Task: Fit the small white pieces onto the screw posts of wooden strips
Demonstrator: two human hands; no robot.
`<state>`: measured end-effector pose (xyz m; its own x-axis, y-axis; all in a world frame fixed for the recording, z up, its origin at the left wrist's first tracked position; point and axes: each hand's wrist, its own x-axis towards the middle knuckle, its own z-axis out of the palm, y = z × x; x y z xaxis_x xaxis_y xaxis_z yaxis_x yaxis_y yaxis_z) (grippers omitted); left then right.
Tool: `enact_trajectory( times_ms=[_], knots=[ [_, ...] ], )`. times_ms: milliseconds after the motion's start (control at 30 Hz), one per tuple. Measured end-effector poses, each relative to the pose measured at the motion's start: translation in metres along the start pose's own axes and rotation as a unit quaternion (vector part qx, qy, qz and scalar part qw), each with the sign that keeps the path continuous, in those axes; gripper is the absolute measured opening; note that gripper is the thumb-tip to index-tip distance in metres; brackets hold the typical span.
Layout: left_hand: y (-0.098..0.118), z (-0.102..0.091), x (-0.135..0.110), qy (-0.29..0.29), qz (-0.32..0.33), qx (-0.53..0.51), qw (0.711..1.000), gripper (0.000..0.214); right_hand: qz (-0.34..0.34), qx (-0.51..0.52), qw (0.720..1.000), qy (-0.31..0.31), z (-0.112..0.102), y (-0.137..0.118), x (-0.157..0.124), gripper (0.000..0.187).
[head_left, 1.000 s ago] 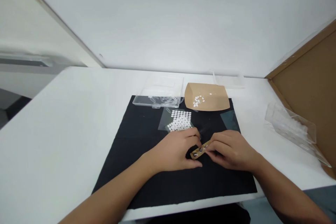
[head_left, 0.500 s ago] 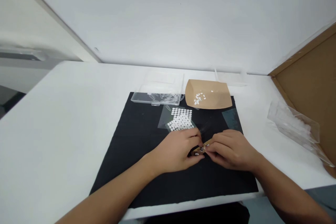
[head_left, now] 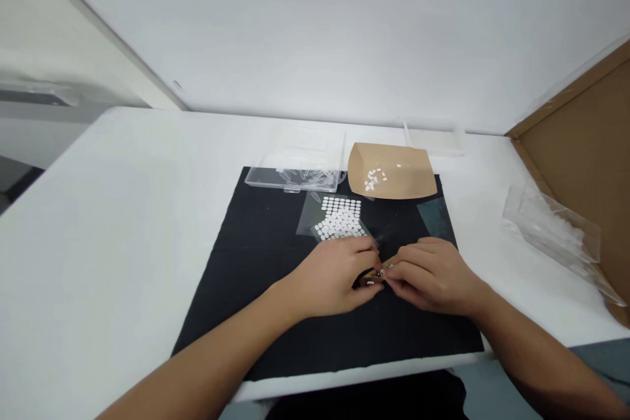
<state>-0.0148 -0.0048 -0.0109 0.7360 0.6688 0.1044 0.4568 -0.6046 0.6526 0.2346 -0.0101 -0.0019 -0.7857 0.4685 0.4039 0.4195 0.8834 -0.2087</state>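
Note:
My left hand [head_left: 331, 277] is closed around a small brown strip [head_left: 367, 281] with shiny bits on it, low over the black mat [head_left: 256, 262]. From the other side, the fingertips of my right hand [head_left: 433, 275] pinch at the strip's right part. Fingers hide much of the strip, and the shiny bits are too small to name. Just beyond my left hand lie clear sheets of white oval stickers [head_left: 342, 215], partly overlapping. A brown paper piece [head_left: 408, 177] behind them carries a scatter of small white pieces [head_left: 374, 179].
At the mat's back edge stands an open clear plastic box [head_left: 260, 177] with slim clear pieces inside. Another clear tray [head_left: 438, 141] is by the wall. Clear plastic packaging [head_left: 551, 230] lies right, near a cardboard box [head_left: 581, 118]. A dark translucent sheet [head_left: 436, 218] rests on the mat.
The whole view has shifted slightly. Both hands keep nearly the same grip on the brown strip, with only a tiny movement of the fingers.

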Motion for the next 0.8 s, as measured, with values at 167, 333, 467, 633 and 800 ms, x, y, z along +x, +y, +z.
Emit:
enact_trajectory(
  times_ms=[167,333,467,633,800],
  knots=[
    [0.0020,-0.0011,-0.0002,0.002,-0.005,-0.006,1.000,0.007,0.001,0.000,1.000,0.003,-0.0007,-0.0010,0.0000,0.008],
    [0.0024,-0.0019,-0.0002,-0.003,-0.010,-0.006,1.000,0.008,0.001,-0.006,1.000,-0.002,-0.0004,-0.0010,-0.0004,0.008],
    [0.0021,-0.0020,0.0002,-0.014,-0.013,-0.001,1.000,0.008,-0.005,-0.005,1.000,-0.004,-0.0005,-0.0011,0.0001,0.009],
    [0.0026,-0.0010,-0.0001,-0.018,-0.025,-0.003,1.000,0.008,-0.003,-0.004,1.000,-0.006,-0.0021,-0.0018,0.0022,0.013],
    [0.0029,-0.0003,0.0002,-0.010,-0.027,-0.007,1.000,0.007,-0.003,-0.009,1.000,-0.004,-0.0019,-0.0019,0.0024,0.014]
  ],
)
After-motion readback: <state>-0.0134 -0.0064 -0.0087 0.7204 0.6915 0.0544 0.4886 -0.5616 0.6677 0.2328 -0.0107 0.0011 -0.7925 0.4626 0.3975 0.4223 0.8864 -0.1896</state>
